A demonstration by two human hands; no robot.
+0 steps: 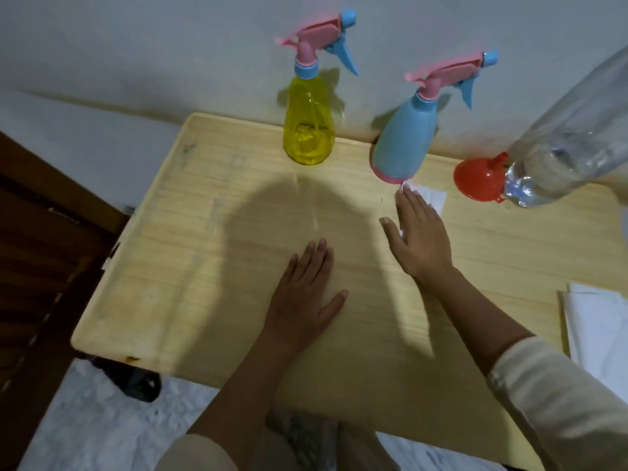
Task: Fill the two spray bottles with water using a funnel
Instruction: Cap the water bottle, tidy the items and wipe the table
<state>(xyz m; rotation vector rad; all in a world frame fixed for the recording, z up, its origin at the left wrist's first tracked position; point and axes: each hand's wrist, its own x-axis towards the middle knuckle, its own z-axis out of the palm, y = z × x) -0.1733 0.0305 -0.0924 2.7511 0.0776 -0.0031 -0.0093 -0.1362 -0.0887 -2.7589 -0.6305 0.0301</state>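
A yellow see-through spray bottle (308,124) and a light blue spray bottle (404,137) stand at the back of the wooden table (204,232), each with its pink and blue trigger head on. A red funnel (477,180) lies mouth-down at the right, next to a large clear water bottle (571,137). My left hand (306,297) rests flat on the table, fingers straight. My right hand (418,232) lies flat on a white tissue (431,197) just in front of the blue bottle.
A stack of white paper or cloth (598,328) lies at the table's right edge. The wall runs right behind the bottles. Dark wooden furniture (44,249) stands to the left. The table's left and front parts show bare wood.
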